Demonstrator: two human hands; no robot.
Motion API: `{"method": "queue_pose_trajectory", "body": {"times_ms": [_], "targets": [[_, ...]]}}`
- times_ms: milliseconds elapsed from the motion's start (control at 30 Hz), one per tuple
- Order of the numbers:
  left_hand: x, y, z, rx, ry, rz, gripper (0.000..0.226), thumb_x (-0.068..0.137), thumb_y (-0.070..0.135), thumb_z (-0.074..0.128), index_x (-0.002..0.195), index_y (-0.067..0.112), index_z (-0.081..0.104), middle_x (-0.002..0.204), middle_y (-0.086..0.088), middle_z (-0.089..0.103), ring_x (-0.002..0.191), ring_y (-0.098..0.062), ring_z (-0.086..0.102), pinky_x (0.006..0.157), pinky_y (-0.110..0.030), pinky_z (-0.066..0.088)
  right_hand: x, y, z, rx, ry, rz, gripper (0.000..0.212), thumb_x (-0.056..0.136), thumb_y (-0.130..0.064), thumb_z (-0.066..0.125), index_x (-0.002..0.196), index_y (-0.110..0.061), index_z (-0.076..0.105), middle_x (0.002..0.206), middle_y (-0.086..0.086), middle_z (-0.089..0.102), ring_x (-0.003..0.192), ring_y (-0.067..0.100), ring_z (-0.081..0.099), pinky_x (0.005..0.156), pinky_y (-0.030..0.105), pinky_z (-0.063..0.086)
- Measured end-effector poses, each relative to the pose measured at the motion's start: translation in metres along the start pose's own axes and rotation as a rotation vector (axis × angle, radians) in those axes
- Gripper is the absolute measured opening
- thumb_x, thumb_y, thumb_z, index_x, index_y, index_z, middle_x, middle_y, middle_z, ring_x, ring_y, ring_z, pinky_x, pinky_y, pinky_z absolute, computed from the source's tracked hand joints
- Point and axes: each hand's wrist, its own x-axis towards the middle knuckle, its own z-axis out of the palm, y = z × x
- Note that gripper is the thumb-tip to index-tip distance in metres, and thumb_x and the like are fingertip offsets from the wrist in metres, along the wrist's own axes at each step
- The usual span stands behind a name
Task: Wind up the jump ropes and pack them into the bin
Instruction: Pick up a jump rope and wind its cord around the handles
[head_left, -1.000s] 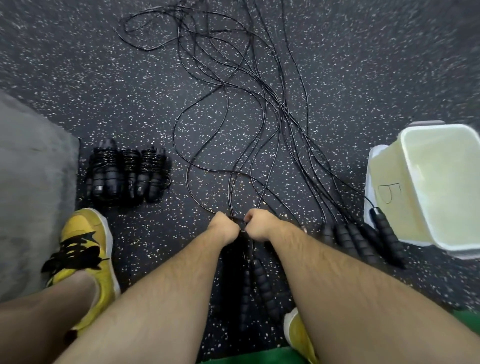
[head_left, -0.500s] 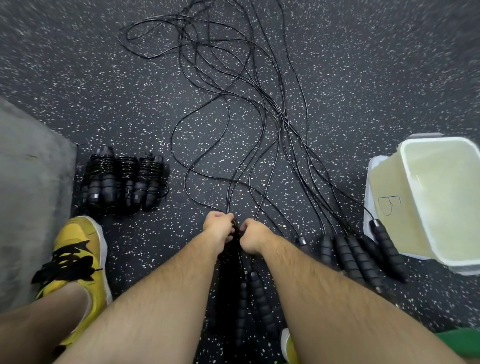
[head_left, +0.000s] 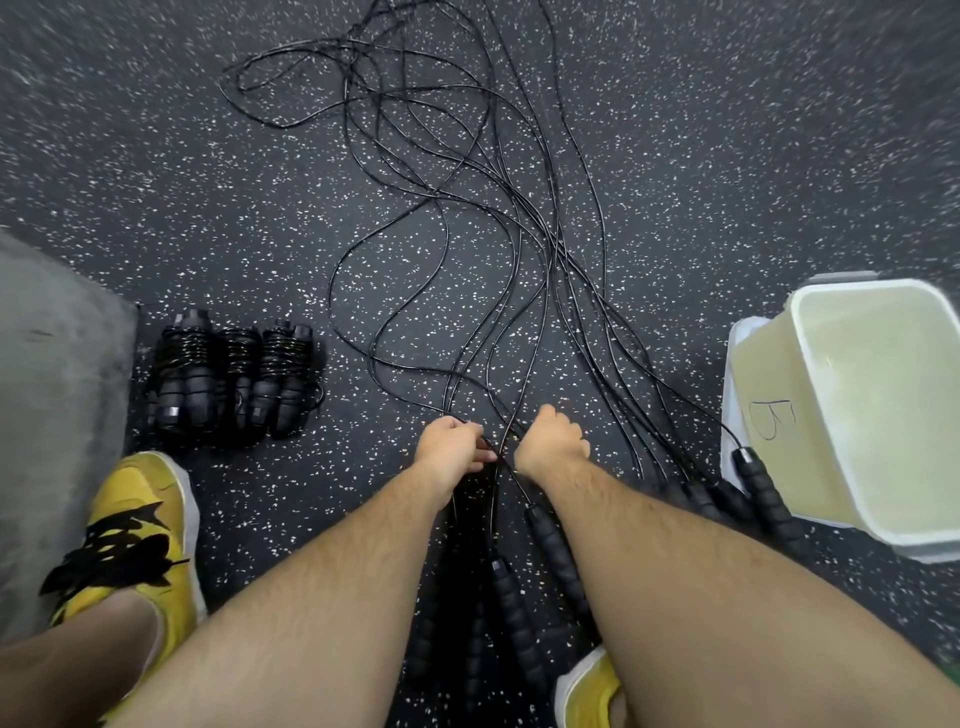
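Note:
Several black jump ropes (head_left: 447, 218) lie unwound and tangled across the speckled floor ahead of me. Their foam handles (head_left: 519, 613) lie between my forearms, with more handles (head_left: 763, 493) by the bin. My left hand (head_left: 449, 444) pinches thin black cords just above the handles. My right hand (head_left: 550, 441) is curled beside it over the same cords; what its fingers hold is hidden. Three wound-up ropes (head_left: 234, 379) stand side by side at the left. The translucent bin (head_left: 883, 415), marked "B", lies tilted at the right with nothing visible inside.
A grey mat (head_left: 57, 395) covers the floor at the far left. My yellow shoes (head_left: 130, 535) stand at lower left and bottom centre. A white lid (head_left: 737, 343) lies under the bin's near side. Dark speckled floor surrounds the ropes.
My hands have parted slightly, the right one shifting to the right along the cords. The view has tilted down a little; the ropes and bin have not moved.

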Motion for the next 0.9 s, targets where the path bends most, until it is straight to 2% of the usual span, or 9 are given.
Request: {"method": "queue_pose_trajectory", "body": {"times_ms": [67, 200, 300, 433, 500, 567, 667, 800, 900], "targets": [[-0.004, 0.004, 0.004, -0.032, -0.036, -0.038, 0.013, 0.099, 0.011, 0.050, 0.107, 0.002, 0.056, 0.091, -0.013, 0.068, 0.077, -0.028, 0.073, 0.085, -0.042, 0.060, 0.000, -0.002, 0.005, -0.020, -0.024, 0.001, 0.066, 0.086, -0.023, 0.070, 0.141, -0.013, 0.036, 0.146, 0.009, 0.042, 0.137, 0.027, 0.038, 0.110, 0.039, 0.036], [-0.009, 0.012, 0.006, 0.009, -0.078, -0.082, 0.020, 0.097, 0.014, 0.046, 0.107, 0.001, 0.058, 0.087, -0.014, 0.070, 0.069, -0.026, 0.071, 0.064, -0.032, 0.055, 0.002, 0.004, 0.006, -0.071, -0.016, 0.002, 0.056, 0.088, -0.027, 0.065, 0.139, -0.014, 0.044, 0.144, 0.009, 0.041, 0.135, 0.027, 0.037, 0.109, 0.038, 0.037], [-0.011, 0.016, 0.003, 0.039, -0.086, -0.088, 0.021, 0.095, 0.016, 0.047, 0.104, 0.002, 0.060, 0.085, -0.012, 0.071, 0.069, -0.023, 0.070, 0.062, -0.029, 0.052, -0.001, 0.006, 0.008, -0.030, 0.012, -0.086, 0.042, 0.092, -0.026, 0.056, 0.132, -0.014, 0.049, 0.135, 0.007, 0.052, 0.129, 0.027, 0.042, 0.105, 0.038, 0.036], [-0.012, 0.016, 0.003, 0.014, -0.083, -0.070, 0.024, 0.098, 0.025, 0.049, 0.098, 0.007, 0.064, 0.083, -0.011, 0.070, 0.067, -0.025, 0.065, 0.068, -0.034, 0.051, -0.017, -0.009, 0.007, 0.233, -0.016, -0.139, 0.024, 0.094, -0.023, 0.045, 0.116, -0.016, 0.055, 0.118, 0.006, 0.065, 0.115, 0.027, 0.058, 0.099, 0.036, 0.041], [-0.013, 0.017, 0.002, 0.023, -0.009, -0.037, 0.025, 0.099, 0.030, 0.051, 0.090, 0.010, 0.064, 0.070, -0.006, 0.063, 0.057, -0.022, 0.056, 0.057, -0.027, 0.048, -0.025, -0.014, 0.005, 0.383, -0.052, -0.153, 0.019, 0.091, -0.021, 0.044, 0.105, -0.020, 0.056, 0.109, 0.003, 0.067, 0.101, 0.025, 0.061, 0.087, 0.032, 0.046], [-0.018, 0.020, -0.001, 0.022, 0.054, -0.007, 0.023, 0.098, 0.027, 0.052, 0.082, 0.013, 0.060, 0.067, -0.004, 0.057, 0.053, -0.020, 0.049, 0.049, -0.023, 0.041, -0.032, -0.013, 0.000, 0.414, -0.053, -0.170, 0.016, 0.089, -0.022, 0.045, 0.099, -0.024, 0.058, 0.103, -0.002, 0.067, 0.094, 0.021, 0.061, 0.080, 0.030, 0.047], [-0.028, 0.024, -0.008, -0.018, 0.039, 0.027, 0.017, 0.098, 0.023, 0.054, 0.083, 0.016, 0.059, 0.071, -0.001, 0.056, 0.058, -0.017, 0.048, 0.051, -0.023, 0.038, -0.045, -0.007, -0.011, 0.381, 0.005, -0.170, 0.013, 0.093, -0.024, 0.045, 0.097, -0.026, 0.057, 0.100, -0.004, 0.067, 0.089, 0.019, 0.062, 0.077, 0.028, 0.046], [-0.048, 0.035, -0.020, -0.175, -0.070, 0.054, 0.011, 0.095, 0.015, 0.055, 0.088, 0.016, 0.063, 0.080, 0.000, 0.066, 0.063, -0.014, 0.053, 0.054, -0.024, 0.038, -0.061, -0.005, -0.015, 0.411, 0.089, -0.158, 0.010, 0.094, -0.028, 0.044, 0.095, -0.024, 0.053, 0.102, -0.002, 0.066, 0.095, 0.023, 0.063, 0.087, 0.034, 0.051], [-0.063, 0.039, -0.026, -0.184, -0.140, 0.060, 0.020, 0.098, 0.011, 0.049, 0.080, 0.016, 0.055, 0.065, 0.000, 0.059, 0.051, -0.014, 0.052, 0.055, -0.025, 0.041, -0.077, -0.014, -0.014, 0.497, 0.059, -0.199, 0.017, 0.092, -0.034, 0.046, 0.093, -0.022, 0.058, 0.097, -0.003, 0.068, 0.089, 0.022, 0.063, 0.080, 0.033, 0.051]]}}
